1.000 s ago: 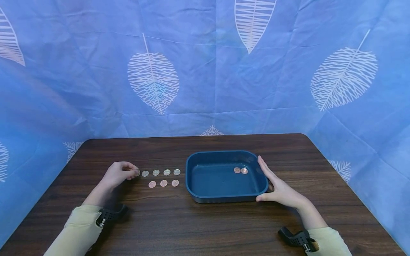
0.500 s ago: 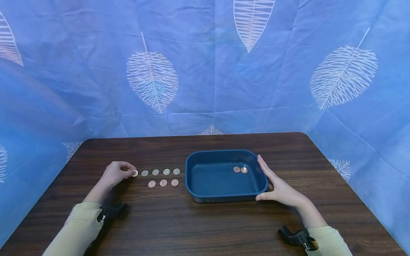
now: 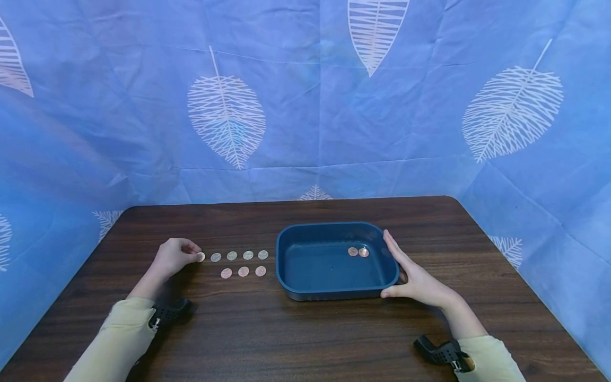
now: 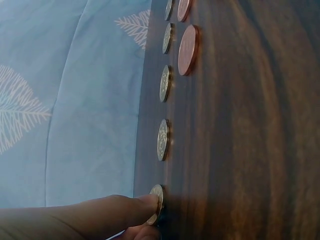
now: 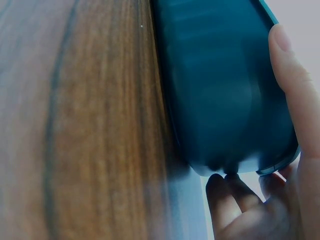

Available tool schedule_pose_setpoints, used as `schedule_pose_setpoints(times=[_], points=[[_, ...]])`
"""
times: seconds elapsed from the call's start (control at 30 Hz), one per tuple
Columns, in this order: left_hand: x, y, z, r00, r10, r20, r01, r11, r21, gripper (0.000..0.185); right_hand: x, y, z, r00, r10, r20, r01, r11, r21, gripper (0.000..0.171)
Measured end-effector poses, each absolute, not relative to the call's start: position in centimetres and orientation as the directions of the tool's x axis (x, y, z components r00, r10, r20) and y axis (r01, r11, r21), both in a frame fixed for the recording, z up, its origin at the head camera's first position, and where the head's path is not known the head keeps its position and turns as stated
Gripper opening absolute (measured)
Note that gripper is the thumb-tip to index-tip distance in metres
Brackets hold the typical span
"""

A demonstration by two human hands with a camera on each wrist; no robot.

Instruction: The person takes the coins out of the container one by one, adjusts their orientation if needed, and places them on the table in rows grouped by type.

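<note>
Between thumb and fingertips my left hand point(image 3: 175, 258) pinches a pale gold coin point(image 4: 157, 204) at the left end of a row. Several similar coins point(image 3: 232, 255) continue that row to the right; three copper coins point(image 3: 243, 271) form a shorter row on the nearer side. A dark blue rectangular tray point(image 3: 334, 293) stands right of both rows, with two copper coins point(image 3: 364, 253) lying inside it. My right hand point(image 3: 420, 284) grips the tray's right end, thumb at the near corner and fingers along the end wall. In the right wrist view its curled fingers point(image 5: 245, 200) touch the tray.
A dark brown wooden table point(image 3: 286, 345) bears everything. Behind it hangs a blue cloth point(image 3: 296, 106) with white leaf prints. Each wrist wears a black strap point(image 3: 441, 353) beside a pale yellow sleeve.
The pinched coin has shifted slightly left, away from the rest of its row, and shows more of its face. My right hand and the tray stay in place.
</note>
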State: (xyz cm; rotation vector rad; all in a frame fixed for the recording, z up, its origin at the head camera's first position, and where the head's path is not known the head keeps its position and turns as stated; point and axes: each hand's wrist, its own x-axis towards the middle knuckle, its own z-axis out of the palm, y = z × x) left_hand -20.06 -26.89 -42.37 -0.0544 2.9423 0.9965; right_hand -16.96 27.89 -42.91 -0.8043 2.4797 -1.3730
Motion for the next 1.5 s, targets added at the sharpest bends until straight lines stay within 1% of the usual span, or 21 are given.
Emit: schedule_pose_setpoints(times=[0.57, 0.77, 0.9, 1.07, 1.33, 1.5], points=[[-20.1, -27.0, -42.6, -0.999, -0.035, -0.011, -0.035, 0.78, 0.625, 0.016, -17.1, 27.9, -43.0, -0.832, -0.548, 0.087, -0.363, 0.42, -0.832, 0.113], [-20.6, -26.2, -41.1, -0.999, -0.028, 0.032, 0.0, 0.752, 0.659, 0.015, -17.1, 27.9, -43.0, -0.834, -0.545, 0.085, -0.36, 0.42, -0.833, 0.113], [-21.2, -24.6, -39.5, -0.997, 0.015, 0.078, 0.065, 0.722, 0.689, 0.017, -17.1, 28.0, -43.1, -0.835, -0.544, 0.086, -0.358, 0.418, -0.835, 0.113], [-21.9, -21.6, -37.8, -0.988, 0.078, 0.136, 0.152, 0.683, 0.715, 0.016, -17.1, 28.0, -43.2, -0.833, -0.547, 0.085, -0.358, 0.415, -0.836, 0.112], [-22.5, -16.3, -35.3, -0.973, 0.181, 0.144, 0.228, 0.627, 0.745, 0.013, -17.1, 28.0, -43.4, -0.826, -0.556, 0.09, -0.357, 0.393, -0.848, 0.113], [-22.7, -13.6, -34.4, -0.958, 0.236, 0.163, 0.274, 0.589, 0.76, 0.013, -17.1, 28.0, -43.4, -0.824, -0.559, 0.095, -0.355, 0.378, -0.855, 0.113]])
